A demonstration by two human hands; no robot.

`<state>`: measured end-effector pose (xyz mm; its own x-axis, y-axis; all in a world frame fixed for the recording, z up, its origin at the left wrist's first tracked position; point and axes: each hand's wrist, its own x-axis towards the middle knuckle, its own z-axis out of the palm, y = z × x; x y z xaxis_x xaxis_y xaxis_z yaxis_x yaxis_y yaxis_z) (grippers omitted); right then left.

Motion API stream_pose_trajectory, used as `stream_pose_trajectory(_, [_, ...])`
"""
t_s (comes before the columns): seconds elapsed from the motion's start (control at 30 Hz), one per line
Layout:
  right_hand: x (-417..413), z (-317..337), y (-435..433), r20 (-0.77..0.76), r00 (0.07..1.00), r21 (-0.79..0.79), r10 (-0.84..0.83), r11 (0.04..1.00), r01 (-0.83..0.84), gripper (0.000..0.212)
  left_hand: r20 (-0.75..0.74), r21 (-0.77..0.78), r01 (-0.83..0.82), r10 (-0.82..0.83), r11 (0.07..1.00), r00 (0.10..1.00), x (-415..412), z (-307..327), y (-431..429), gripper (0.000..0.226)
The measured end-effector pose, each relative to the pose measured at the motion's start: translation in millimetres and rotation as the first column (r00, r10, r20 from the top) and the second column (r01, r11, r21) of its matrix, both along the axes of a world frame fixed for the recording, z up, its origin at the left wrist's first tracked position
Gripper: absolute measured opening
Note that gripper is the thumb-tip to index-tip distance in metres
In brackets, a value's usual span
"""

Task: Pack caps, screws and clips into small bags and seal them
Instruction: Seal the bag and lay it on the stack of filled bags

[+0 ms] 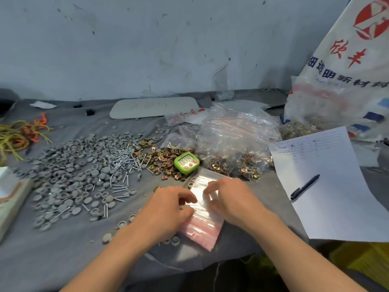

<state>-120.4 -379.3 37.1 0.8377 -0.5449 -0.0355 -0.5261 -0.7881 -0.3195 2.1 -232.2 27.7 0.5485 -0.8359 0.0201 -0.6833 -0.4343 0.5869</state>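
Observation:
A stack of small clear zip bags (pixel 202 226) with red seal strips lies on the grey cloth in front of me. My left hand (pixel 168 209) and my right hand (pixel 229 199) both rest on the stack, fingers curled, picking at the top bag between them. Left of the hands spreads a big heap of grey round caps (pixel 69 178). A pile of silver screws (pixel 124 159) lies beside it, and brass-coloured clips (pixel 164 159) lie further right.
A green timer (pixel 187 162) stands just beyond the bags. Filled clear bags (pixel 237 148) pile up at right. A white sheet (pixel 336 197) with a black pen (pixel 305 186) lies far right, below a large printed sack (pixel 347 70). Rubber bands (pixel 19 135) lie far left.

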Motion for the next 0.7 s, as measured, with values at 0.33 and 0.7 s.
stream_pose_trajectory(0.33, [1, 0, 11, -0.040, 0.998, 0.118, 0.048, 0.992, -0.043, 0.015, 0.251, -0.018, -0.120, 0.120, 0.993, 0.960, -3, -7, -4, 0.011])
stream_pose_trajectory(0.7, [7, 12, -8, 0.256, 0.901, 0.297, -0.350, 0.915, 0.272, 0.025, 0.267, -0.083, -0.107, 0.126, 0.991, 0.956, -24, -26, -17, 0.027])
